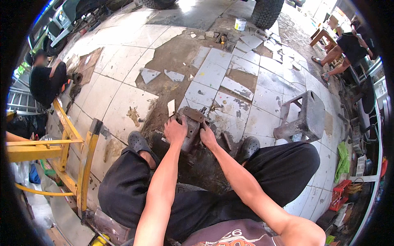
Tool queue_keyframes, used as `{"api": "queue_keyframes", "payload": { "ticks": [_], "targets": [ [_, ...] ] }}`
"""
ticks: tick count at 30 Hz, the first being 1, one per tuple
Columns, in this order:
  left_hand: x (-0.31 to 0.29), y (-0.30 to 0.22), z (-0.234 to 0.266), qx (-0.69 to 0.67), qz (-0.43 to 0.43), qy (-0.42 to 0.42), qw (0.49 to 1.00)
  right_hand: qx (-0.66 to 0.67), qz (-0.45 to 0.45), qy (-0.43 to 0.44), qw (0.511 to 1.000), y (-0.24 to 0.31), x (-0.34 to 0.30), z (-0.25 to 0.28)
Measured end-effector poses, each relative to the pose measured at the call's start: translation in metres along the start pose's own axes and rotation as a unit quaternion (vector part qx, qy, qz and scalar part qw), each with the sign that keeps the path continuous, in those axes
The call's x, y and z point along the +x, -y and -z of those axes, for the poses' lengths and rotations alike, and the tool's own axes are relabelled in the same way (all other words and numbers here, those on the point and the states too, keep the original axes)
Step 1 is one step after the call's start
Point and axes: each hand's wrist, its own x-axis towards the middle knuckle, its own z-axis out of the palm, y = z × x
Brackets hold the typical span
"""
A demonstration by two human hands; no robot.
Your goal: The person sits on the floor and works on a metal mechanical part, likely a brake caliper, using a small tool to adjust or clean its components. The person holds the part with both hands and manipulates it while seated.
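Between my feet on the floor sits a dark, greasy metal block (192,130), with a flat brown metal plate (193,114) across its far end. My left hand (175,130) is closed against the block's left side, fingertips at the plate's edge. Gripping the right side is my right hand (208,135), its thumb side toward the plate. A short dark stud-like piece (203,110) sticks up just past the plate. The undersides of both hands' fingers are partly hidden.
Broken floor tiles (242,63) and bare dirt lie ahead. A grey plastic stool (301,117) stands to the right, a yellow metal frame (84,164) to the left. One person (47,82) squats at far left; another (349,49) sits at far right. A vehicle tyre (267,14) stands beyond.
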Motion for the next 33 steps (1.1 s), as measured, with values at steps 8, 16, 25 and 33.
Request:
{"api": "queue_keyframes", "payload": {
  "ticks": [8, 16, 25, 33],
  "targets": [
    [-0.005, -0.001, -0.004, -0.025, -0.032, -0.010, 0.999, 0.008, 0.065, -0.017, 0.998, -0.033, 0.006, -0.010],
    [-0.004, 0.007, -0.003, -0.016, -0.025, -0.011, 0.999, -0.010, -0.035, 0.030, 0.999, -0.011, -0.006, -0.010],
    [-0.005, 0.006, 0.000, -0.035, -0.036, -0.008, 0.999, -0.003, -0.020, 0.028, 0.999, -0.002, -0.003, -0.006],
    [-0.007, 0.001, 0.002, -0.024, -0.037, -0.007, 0.999, -0.018, 0.004, 0.021, 1.000, -0.025, 0.006, -0.011]
  ]
}}
